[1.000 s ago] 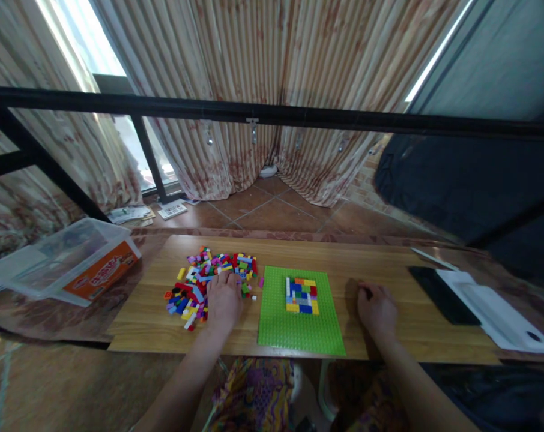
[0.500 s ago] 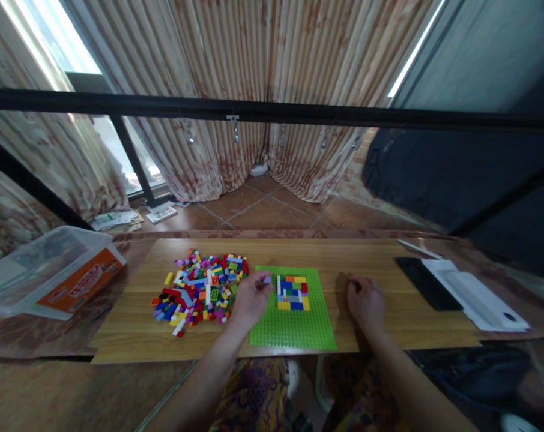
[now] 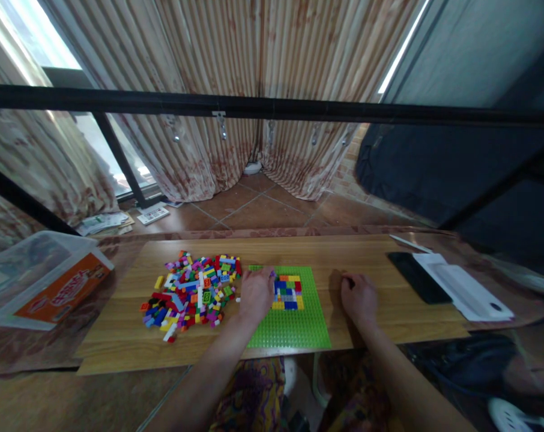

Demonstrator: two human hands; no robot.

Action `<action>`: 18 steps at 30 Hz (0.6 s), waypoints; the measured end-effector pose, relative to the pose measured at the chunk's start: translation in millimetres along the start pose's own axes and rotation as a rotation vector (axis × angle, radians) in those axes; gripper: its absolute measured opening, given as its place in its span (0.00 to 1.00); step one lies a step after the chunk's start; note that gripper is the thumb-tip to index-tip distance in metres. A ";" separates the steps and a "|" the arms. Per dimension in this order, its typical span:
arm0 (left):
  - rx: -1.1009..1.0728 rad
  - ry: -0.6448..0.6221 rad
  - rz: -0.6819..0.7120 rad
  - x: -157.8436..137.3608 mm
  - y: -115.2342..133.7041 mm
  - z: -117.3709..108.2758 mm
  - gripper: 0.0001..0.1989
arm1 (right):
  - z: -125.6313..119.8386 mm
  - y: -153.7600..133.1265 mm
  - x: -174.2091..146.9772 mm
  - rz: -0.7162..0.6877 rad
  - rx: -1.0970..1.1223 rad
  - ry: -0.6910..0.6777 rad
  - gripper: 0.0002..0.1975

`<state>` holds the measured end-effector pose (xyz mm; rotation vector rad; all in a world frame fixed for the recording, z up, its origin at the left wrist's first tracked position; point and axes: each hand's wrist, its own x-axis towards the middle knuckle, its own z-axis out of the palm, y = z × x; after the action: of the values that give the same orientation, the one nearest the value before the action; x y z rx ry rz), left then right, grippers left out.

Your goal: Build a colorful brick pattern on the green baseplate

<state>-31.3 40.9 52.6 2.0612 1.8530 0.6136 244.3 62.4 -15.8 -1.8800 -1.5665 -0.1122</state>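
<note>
My left hand (image 3: pixel 256 295) reaches over the left side of the green baseplate (image 3: pixel 294 333). Its fingers are pinched on a small purple brick (image 3: pixel 272 274), mostly hidden by the fingertips, beside the upper left corner of the block of bricks (image 3: pixel 290 294). That block is a patchwork of yellow, blue, red, white and other colours joined on the plate. My right hand (image 3: pixel 360 299) rests on the table right of the plate, its fingers curled in with nothing visible in them.
A heap of loose coloured bricks (image 3: pixel 195 291) lies left of the plate on the wooden table (image 3: pixel 344 252). A clear plastic box (image 3: pixel 51 258) stands beyond the left end. A black flat object (image 3: pixel 418 277) and a white tray (image 3: pixel 463 288) lie at the right.
My left hand has moved with the purple brick to the upper left corner of the brick block and now covers its left edge. My right hand stays curled beside the plate. The view has shifted slightly.
</note>
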 end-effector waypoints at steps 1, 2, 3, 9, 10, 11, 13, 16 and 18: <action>0.019 -0.017 0.021 1.0 0.2 0.1 0.14 | 0.2 0.0 0.0 -0.003 0.005 0.007 0.17; 0.027 -0.034 0.037 2.0 0.2 0.2 0.14 | 0.4 0.0 0.0 -0.005 0.009 0.013 0.17; 0.025 -0.047 0.049 3.1 0.2 0.2 0.14 | 0.6 0.0 0.0 -0.006 0.011 0.018 0.17; -0.031 -0.090 0.088 9.3 -1.0 1.4 0.13 | 0.8 -0.9 0.4 0.012 0.010 0.022 0.17; -0.039 -0.093 0.083 10.6 -1.3 1.9 0.13 | 0.6 -1.1 0.5 0.017 0.011 0.021 0.17; -0.048 -0.095 0.074 11.8 -1.5 2.5 0.13 | 0.5 -1.2 0.6 0.019 0.013 0.019 0.17; -0.070 -0.103 0.053 14.2 -1.9 3.3 0.13 | 0.4 -1.2 0.6 0.019 0.015 0.014 0.17; -0.098 -0.111 0.011 16.5 -2.1 3.7 0.13 | 0.3 -0.8 0.5 0.014 0.018 0.015 0.17; -0.106 -0.113 -0.015 16.9 -1.8 3.4 0.13 | 0.1 -0.5 0.4 0.011 0.018 0.015 0.17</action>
<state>-29.8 58.2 50.6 1.9702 1.7334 0.5661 243.9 62.9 -15.4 -1.8694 -1.5417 -0.1062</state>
